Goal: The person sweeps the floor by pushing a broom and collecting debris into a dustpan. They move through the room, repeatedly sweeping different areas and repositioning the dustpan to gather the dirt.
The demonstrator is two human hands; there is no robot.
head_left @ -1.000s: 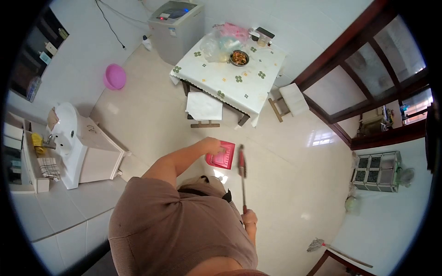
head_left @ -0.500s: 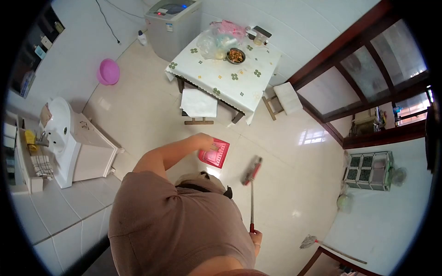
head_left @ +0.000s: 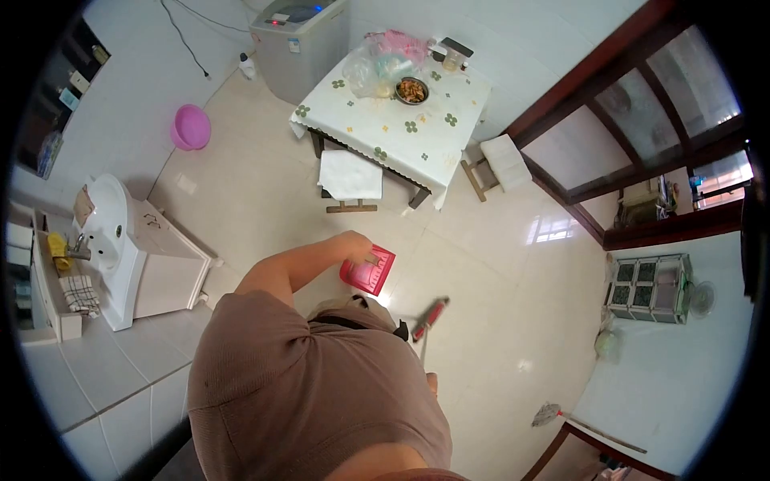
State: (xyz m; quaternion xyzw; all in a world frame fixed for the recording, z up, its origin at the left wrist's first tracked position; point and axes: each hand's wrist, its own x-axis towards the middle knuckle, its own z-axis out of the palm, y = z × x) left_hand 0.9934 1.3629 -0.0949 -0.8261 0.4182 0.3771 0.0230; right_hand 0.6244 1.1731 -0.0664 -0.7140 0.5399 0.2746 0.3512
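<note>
My left hand (head_left: 353,246) is closed round the handle of a pink-red dustpan (head_left: 379,276), held out ahead of my body over the floor tiles. Its handle is mostly covered by my fingers. Down by my right side, my right hand (head_left: 432,384) shows only in part past my shirt. It grips the thin handle of a broom, whose red and dark head (head_left: 430,320) is slightly blurred and lies to the right of the dustpan, apart from it.
A table (head_left: 385,148) with a flowered cloth carries a bowl of food (head_left: 411,90) and plastic bags. Two stools (head_left: 350,175) with white covers stand by it. On the left are a washbasin cabinet (head_left: 172,272) and a purple basin (head_left: 190,127). A mop (head_left: 547,414) leans at the lower right.
The broom head has swung down and a little left, closer to my body, and turned. My right hand has drawn back behind my torso. The dustpan has shifted slightly left.
</note>
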